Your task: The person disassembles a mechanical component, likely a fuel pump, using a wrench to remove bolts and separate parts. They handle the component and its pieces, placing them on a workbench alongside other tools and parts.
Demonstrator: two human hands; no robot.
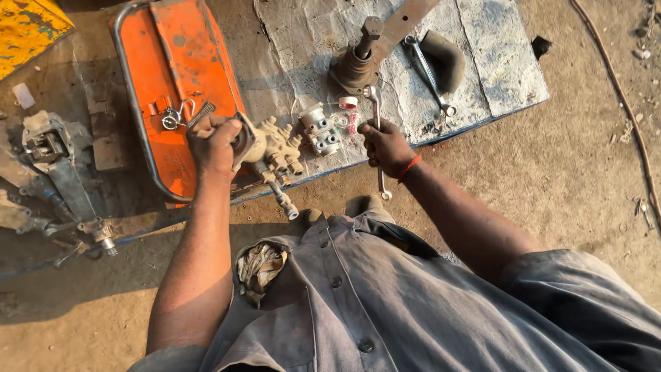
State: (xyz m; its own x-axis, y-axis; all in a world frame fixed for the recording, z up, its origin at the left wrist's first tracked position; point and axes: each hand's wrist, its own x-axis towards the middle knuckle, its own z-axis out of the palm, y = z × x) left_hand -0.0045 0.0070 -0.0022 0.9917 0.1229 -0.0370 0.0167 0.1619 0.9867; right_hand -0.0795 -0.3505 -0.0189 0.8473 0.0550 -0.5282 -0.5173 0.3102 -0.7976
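The left hand (212,143) is clamping a grimy valve block (272,148) against the edge of the grey mat (482,55), beside the orange metal panel (180,76). The right hand (387,146) is closing around a long steel spanner (377,138), just right of a smaller pale valve body (320,129). The hands are working apart.
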